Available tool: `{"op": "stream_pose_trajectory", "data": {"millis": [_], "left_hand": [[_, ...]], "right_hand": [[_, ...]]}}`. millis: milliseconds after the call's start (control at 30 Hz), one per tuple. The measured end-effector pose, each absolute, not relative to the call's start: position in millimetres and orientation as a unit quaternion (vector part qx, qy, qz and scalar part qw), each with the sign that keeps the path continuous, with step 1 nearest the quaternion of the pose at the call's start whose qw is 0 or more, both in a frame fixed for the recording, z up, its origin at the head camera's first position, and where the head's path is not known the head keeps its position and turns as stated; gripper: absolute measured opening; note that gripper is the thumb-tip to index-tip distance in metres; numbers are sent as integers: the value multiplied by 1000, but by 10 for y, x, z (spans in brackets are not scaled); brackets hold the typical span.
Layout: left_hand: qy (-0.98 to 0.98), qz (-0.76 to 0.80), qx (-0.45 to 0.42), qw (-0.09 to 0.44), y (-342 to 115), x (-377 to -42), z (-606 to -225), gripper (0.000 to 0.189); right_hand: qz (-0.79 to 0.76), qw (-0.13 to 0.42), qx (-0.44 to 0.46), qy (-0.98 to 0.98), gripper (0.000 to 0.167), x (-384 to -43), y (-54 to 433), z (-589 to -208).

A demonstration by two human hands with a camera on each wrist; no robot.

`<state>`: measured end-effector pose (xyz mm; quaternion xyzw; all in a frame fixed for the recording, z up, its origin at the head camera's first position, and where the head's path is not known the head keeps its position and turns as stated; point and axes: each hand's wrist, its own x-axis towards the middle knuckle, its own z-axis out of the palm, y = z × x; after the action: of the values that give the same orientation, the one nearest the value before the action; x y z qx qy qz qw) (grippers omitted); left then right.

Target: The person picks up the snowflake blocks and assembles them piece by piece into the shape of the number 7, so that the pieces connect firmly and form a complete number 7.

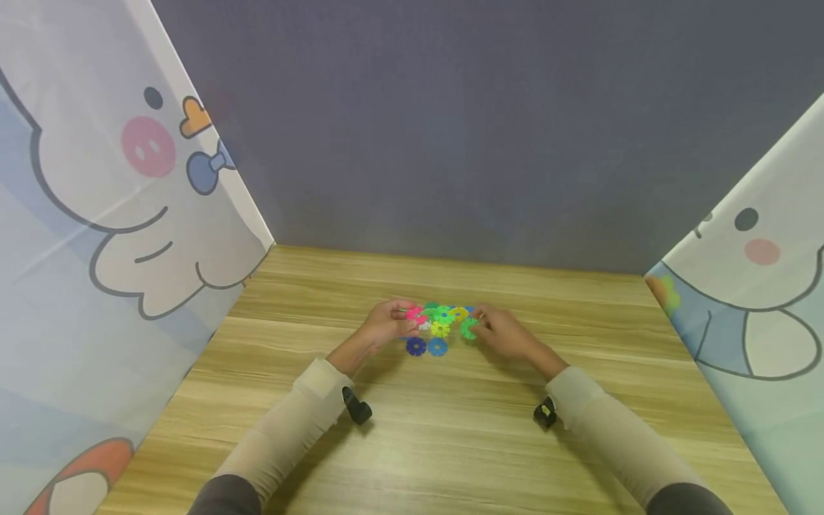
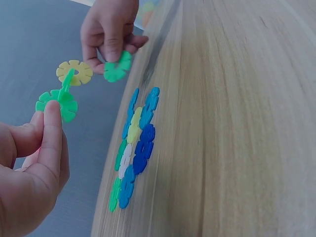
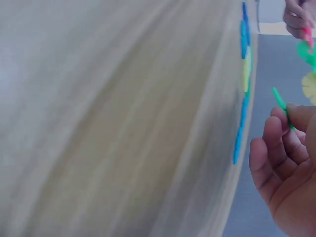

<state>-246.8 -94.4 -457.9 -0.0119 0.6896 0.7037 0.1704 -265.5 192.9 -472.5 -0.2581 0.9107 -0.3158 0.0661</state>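
Observation:
My left hand pinches a small chain of interlocked notched plastic discs. Pink sits at its fingers, followed by green discs and a yellow one at the far end. Opposite it, my right hand holds a single green notched disc between thumb and fingers, apart from the chain. Both hands are raised over the table in the wrist views. Loose discs lie flat below them, among them a dark blue disc, a light blue disc and a yellow-green disc.
The wood-grain table extends toward the person. A grey panel stands along its back edge. Cartoon-printed sheets flank both sides. Black wrist cameras sit at the sleeve cuffs.

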Motion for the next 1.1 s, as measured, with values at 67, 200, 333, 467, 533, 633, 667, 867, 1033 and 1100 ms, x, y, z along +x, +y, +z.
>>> {"op": "stream_pose_trajectory", "data": {"millis": [67,200,333,467,533,633,667,867,1033,1100], "left_hand": [[692,702,-10,169,-948,-2467,-4580,48],[695,699,-6,166,-957,-2464,-4583,47],[695,699,-8,167,-956,-2463,-4586,46],[693,701,-11,169,-954,-2467,-4591,47],[692,702,-12,167,-955,-2468,-4592,47],[692,703,-10,164,-955,-2466,-4592,46],[691,704,-10,164,-955,-2466,-4592,46],[688,707,-9,163,-954,-2470,-4596,46],[689,705,-7,167,-956,-2469,-4598,45],[690,704,-8,170,-955,-2470,-4597,46]], "right_hand": [[-322,64,-255,909,28,-2666,1939,-4693],[-341,64,-249,904,28,-2679,1967,-4635],[-363,60,-248,896,28,-2679,1997,-4599],[-382,58,-241,891,27,-2666,2007,-4565],[-392,60,-234,887,27,-2658,2007,-4548],[-416,69,-220,880,27,-2655,2009,-4532],[-423,72,-215,877,27,-2654,2011,-4525],[-458,89,-190,864,30,-2672,2023,-4507],[-472,98,-178,858,31,-2676,2027,-4494],[-473,101,-179,857,32,-2673,2027,-4488]]}}
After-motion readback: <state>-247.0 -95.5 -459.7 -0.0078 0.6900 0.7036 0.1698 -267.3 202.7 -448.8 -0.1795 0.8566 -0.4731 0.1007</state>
